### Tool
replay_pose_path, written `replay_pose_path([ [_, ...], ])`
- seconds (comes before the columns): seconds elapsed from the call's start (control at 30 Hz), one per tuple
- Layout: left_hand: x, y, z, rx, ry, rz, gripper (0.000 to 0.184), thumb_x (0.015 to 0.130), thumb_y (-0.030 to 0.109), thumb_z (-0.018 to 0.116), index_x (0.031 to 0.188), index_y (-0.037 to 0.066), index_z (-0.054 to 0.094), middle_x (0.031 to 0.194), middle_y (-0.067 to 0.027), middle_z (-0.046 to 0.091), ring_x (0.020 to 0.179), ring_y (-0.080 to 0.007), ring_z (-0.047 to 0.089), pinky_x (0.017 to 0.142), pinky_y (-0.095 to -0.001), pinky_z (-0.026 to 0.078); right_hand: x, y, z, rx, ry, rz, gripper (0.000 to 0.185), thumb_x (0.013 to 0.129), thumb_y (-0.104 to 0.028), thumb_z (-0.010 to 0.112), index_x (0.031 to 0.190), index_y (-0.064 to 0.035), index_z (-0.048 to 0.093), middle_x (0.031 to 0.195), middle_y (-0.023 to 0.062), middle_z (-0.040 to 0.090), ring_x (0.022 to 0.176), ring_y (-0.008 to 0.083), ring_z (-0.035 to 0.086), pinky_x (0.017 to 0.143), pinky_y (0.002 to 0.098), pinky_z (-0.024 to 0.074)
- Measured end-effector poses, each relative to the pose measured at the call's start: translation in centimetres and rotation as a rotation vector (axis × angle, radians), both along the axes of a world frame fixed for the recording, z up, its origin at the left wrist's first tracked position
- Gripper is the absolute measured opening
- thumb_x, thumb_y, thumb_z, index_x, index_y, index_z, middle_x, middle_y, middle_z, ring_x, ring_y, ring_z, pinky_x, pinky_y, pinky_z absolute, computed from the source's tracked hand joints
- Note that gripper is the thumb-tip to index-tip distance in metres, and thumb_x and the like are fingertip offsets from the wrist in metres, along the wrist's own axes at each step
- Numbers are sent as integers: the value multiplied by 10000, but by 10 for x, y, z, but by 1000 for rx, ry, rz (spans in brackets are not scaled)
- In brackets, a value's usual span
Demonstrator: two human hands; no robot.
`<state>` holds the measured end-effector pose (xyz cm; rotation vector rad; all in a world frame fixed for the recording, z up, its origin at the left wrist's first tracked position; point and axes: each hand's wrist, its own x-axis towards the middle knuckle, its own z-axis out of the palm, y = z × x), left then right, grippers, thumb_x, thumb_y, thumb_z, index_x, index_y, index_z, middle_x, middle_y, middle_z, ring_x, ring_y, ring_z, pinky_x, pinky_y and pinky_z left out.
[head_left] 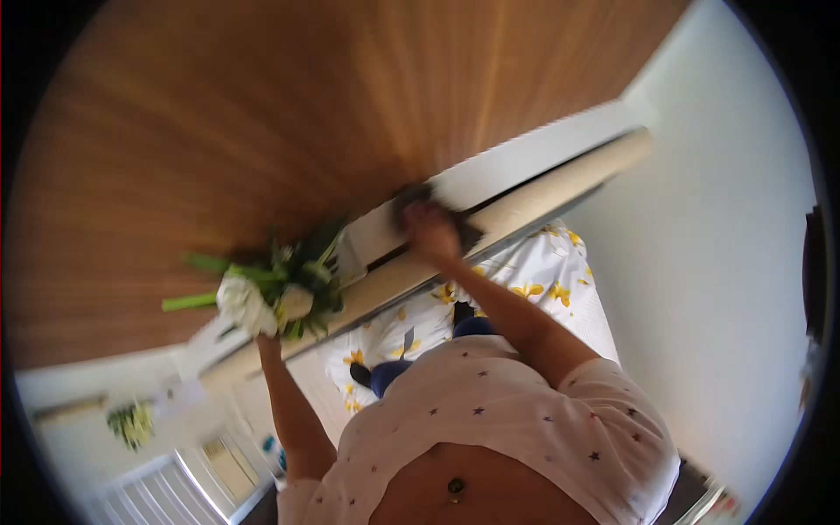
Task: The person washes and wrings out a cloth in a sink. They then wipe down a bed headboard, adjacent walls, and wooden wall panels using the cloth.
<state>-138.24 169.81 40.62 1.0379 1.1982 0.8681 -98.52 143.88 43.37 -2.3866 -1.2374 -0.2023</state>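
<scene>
White-and-green bouquet (284, 299) (leafy, long-stemmed) fills the left hand's grip (268, 342); the right grip (430, 229), blurred, clasps dark cloth (467, 234).

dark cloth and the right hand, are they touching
Touching: the head view shows the right hand against the dark cloth with no gap between, though both are blurred.

And across the far side it's a broad, brown wood-grain surface (262, 105), streaked with warm light! Below it runs a long white ledge (542, 144), then a beige, rounded rail (577, 182) slanting up to the right. Over right, a smooth, pale wall (709, 219); nearer, white bedding with yellow flowers (564, 284); away left, white slatted panelling (149, 494).
</scene>
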Motion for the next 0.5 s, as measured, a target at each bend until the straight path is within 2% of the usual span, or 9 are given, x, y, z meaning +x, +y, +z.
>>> replay_pose_path([
  [0.07, 6, -4, 5, 31, -28, 120, 374, 889, 82, 520, 1257, 30, 480, 1157, -114, 576, 1008, -252, 575, 896, -367, 455, -45, 3, 11, -121, 167, 328, 408, 810, -194, 512, 1203, -86, 543, 1226, 107, 551, 1165, 270, 496, 987, 403, 406],
  [0.1, 3, -9, 9, 68, -23, 214, 369, 889, 82, 521, 1252, 22, 486, 1148, -122, 580, 995, -257, 583, 894, -368, 456, -57, 3, -5, -18, 16, 472, 436, 791, -193, 529, 1215, -87, 542, 1240, 99, 553, 1180, 275, 491, 1021, 408, 375],
  [0.17, -8, -13, 10, 236, 217, 398, 500, 802, 34, 521, 1296, 66, 449, 1190, -199, 547, 1085, -291, 536, 812, -391, 511, -35, -21, 6, 113, 153, 439, 429, 778, -188, 541, 1192, -77, 554, 1221, 99, 563, 1172, 279, 494, 1031, 415, 360],
  [0.2, 12, -32, 29, 300, 457, 458, 454, 808, 66, 561, 1254, 34, 481, 1181, -213, 545, 1063, -317, 536, 842, -417, 475, -23, -30, 12, 184, 218, 437, 426, 771, -185, 548, 1181, -71, 560, 1211, 99, 568, 1168, 280, 495, 1036, 418, 352],
  [0.27, 49, -87, 79, 554, 853, 486, 438, 811, 111, 605, 1226, 16, 502, 1236, -229, 474, 1117, -350, 466, 895, -458, 416, 31, -56, -5, -13, 45, 315, 419, 760, -162, 553, 1164, -50, 552, 1207, 124, 557, 1165, 299, 486, 1048, 430, 330],
  [0.3, 52, -100, 84, 741, 1006, 447, 458, 807, 124, 609, 1239, 29, 490, 1300, -232, 405, 1192, -357, 397, 919, -473, 393, 55, -85, 12, 49, 184, 126, 398, 757, -163, 564, 1136, -43, 559, 1216, 175, 542, 1179, 324, 475, 1056, 451, 312],
  [0.33, 72, -118, 97, 822, 851, 432, 448, 848, 154, 587, 1267, 58, 461, 1385, -231, 244, 1286, -364, 249, 961, -496, 335, 91, -108, 0, 73, 40, 67, 408, 749, -162, 574, 1135, -33, 552, 1218, 176, 535, 1201, 337, 448, 1073, 452, 284],
  [0.43, 123, -160, 139, 1118, 793, 284, 468, 877, 197, 589, 1292, 60, 421, 1414, -245, 182, 1289, -383, 246, 981, -512, 303, 190, -185, -13, 51, -94, -208, 475, 776, -182, 556, 1219, -21, 498, 1292, 156, 491, 1269, 329, 382, 1103, 444, 240],
  [0.5, 143, -174, 156, 1343, 823, 240, 478, 890, 229, 588, 1298, 58, 408, 1418, -245, 184, 1292, -398, 238, 1003, -521, 273, 245, -222, -6, -18, -81, -528, 439, 840, -204, 507, 1248, -40, 497, 1296, 162, 504, 1253, 351, 405, 1072, 460, 281],
])
